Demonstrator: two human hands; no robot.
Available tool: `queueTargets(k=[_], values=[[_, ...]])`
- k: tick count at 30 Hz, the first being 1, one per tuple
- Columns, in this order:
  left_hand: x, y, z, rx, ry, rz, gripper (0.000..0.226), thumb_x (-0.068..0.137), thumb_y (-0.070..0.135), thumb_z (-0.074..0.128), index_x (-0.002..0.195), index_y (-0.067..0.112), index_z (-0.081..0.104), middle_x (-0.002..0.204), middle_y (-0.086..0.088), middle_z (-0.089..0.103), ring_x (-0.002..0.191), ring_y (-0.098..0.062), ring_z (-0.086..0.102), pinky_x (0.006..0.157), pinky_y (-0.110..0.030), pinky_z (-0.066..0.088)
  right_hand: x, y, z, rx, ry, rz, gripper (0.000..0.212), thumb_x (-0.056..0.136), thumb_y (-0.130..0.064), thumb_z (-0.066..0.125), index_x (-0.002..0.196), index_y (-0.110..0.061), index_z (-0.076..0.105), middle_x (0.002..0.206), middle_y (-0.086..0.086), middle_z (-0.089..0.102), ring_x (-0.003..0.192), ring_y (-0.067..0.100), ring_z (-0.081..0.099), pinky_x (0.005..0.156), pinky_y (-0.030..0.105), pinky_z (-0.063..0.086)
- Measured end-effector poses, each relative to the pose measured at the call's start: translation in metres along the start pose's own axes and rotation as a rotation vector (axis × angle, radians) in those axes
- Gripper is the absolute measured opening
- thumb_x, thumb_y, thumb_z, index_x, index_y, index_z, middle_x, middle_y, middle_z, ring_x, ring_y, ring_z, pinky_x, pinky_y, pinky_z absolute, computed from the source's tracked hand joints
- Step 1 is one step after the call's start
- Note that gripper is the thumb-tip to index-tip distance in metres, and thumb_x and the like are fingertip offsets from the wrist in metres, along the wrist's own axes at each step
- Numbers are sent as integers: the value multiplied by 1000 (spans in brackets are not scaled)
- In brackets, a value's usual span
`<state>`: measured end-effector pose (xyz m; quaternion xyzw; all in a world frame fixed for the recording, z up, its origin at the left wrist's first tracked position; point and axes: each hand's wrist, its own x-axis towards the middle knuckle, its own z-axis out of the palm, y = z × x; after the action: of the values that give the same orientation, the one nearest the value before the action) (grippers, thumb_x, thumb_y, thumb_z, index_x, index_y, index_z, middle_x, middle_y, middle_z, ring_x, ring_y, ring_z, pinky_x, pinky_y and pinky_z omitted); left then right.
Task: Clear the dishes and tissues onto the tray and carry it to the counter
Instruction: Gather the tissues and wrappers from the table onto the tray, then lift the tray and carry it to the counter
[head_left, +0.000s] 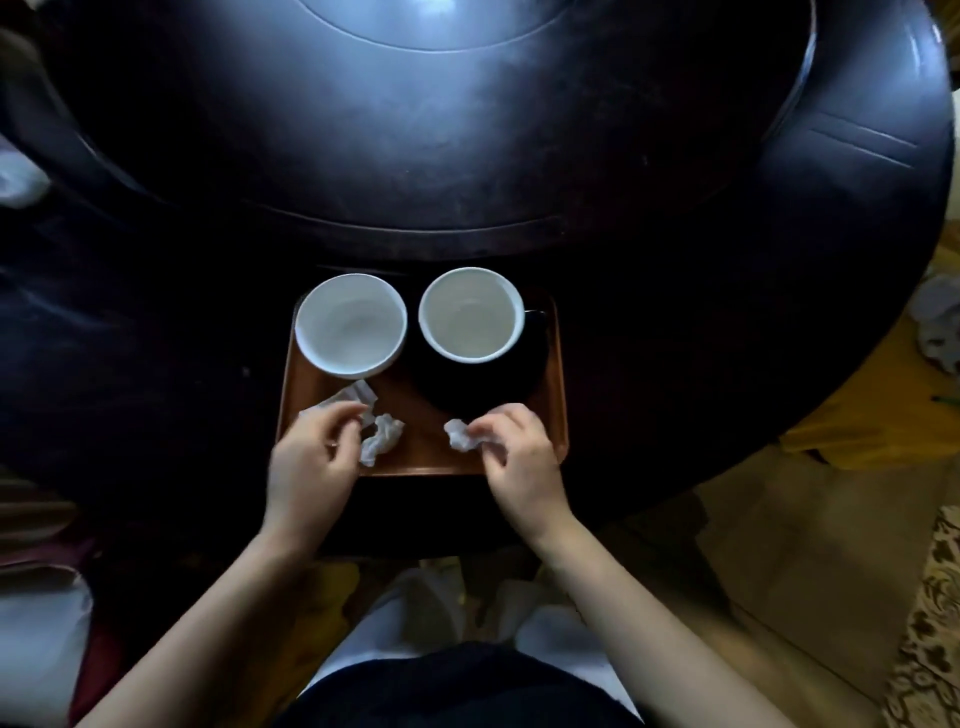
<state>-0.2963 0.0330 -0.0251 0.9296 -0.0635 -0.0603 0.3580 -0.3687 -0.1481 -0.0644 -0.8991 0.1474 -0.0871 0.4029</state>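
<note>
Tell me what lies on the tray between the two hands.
In the head view, between the left hand and the right hand lie a crumpled tissue near the left and another at the right's fingertips; bare tray separates them.

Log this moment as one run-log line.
tray: two bowls, tissues aboard | left hand: over tissue | right hand: pinching tissue wad | carry: pending
</note>
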Motion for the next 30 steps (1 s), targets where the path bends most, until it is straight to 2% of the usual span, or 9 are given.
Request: queueTargets(k=[4, 9, 12, 17, 19, 21, 24, 27, 30], values=[[30, -34, -26, 95, 135, -137, 25, 86, 8, 53, 108, 6, 65, 108, -19, 61, 101, -27, 55, 83, -22, 35, -2, -12, 32, -76, -50, -29, 19, 75, 6, 59, 88, -5, 67, 91, 12, 59, 88, 27, 57, 81, 21, 41], [64, -62, -26, 136, 24, -254, 41, 85, 17, 56, 125, 10, 53, 118, -20, 55, 103, -29, 55, 89, -36, 41, -6, -11, 44, -184, -10, -33, 16, 80, 3, 58, 92, -2, 68, 93, 13, 58, 88, 28, 55, 79, 31, 48], [75, -66, -17, 89, -6, -293, 43, 86, 19, 55, 128, 8, 49, 120, -19, 56, 90, -21, 55, 81, -30, 39, -6, -11, 43, -200, -50, -57, 22, 83, -8, 50, 96, -3, 67, 96, 12, 59, 90, 27, 55, 80, 35, 51], [82, -72, -7, 97, -20, -277, 37, 86, 22, 53, 121, 10, 55, 111, -16, 60, 92, -24, 56, 75, -30, 38, -6, -15, 31, -166, -113, -117, 30, 88, -22, 50, 106, -6, 66, 101, 10, 62, 96, 21, 54, 89, 26, 44], [86, -75, -7, 122, -37, -275, 35, 86, 24, 52, 118, 11, 57, 109, -15, 61, 97, -29, 58, 75, -33, 41, -5, -18, 18, -103, -22, -80, 30, 89, -21, 48, 106, -5, 67, 102, 10, 64, 97, 20, 56, 92, 24, 42], [90, -76, -9, 138, -51, -264, 32, 86, 25, 53, 114, 10, 58, 106, -14, 63, 96, -30, 58, 73, -33, 41, 2, -13, 0, -59, 179, 8, 29, 89, -18, 46, 102, -4, 67, 98, 12, 66, 94, 21, 59, 90, 26, 44], [96, -72, -12, 158, -70, -254, 29, 87, 24, 53, 110, 8, 57, 105, -13, 64, 97, -30, 59, 74, -34, 40, 24, 10, -30, -127, 393, 266, 24, 89, -11, 49, 103, 0, 65, 101, 19, 65, 95, 30, 61, 86, 29, 43], [102, -68, -11, 211, -70, -272, 30, 88, 27, 51, 109, 7, 56, 107, -14, 65, 100, -34, 59, 78, -37, 42, 48, 30, -41, -254, 161, 535, 27, 92, -20, 52, 113, -4, 59, 114, 19, 61, 105, 35, 57, 86, 37, 45], [108, -65, -9, 259, -62, -306, 32, 88, 33, 49, 104, 7, 58, 105, -17, 66, 101, -37, 58, 80, -40, 44, 65, 30, -36, -375, -31, 548, 30, 92, -29, 51, 114, -9, 52, 112, 15, 62, 105, 35, 57, 82, 37, 45]])
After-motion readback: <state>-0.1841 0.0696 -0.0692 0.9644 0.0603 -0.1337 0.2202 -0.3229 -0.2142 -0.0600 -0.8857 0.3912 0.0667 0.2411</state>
